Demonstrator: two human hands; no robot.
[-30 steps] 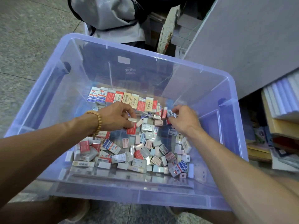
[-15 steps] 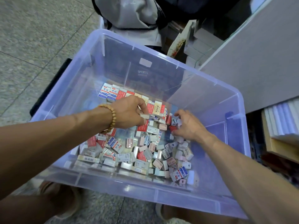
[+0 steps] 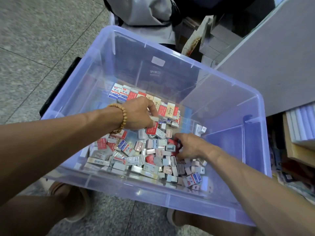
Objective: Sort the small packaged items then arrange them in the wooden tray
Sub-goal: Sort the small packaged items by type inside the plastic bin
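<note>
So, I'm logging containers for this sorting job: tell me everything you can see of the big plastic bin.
The bin is a large rectangular tub of translucent bluish-purple plastic with a thick rim, no lid, and a small white label on its far wall. It sits upright on a speckled floor. Small packaged items cover its bottom, some in a neat row at the back. The left hand and right hand both reach inside.
</note>
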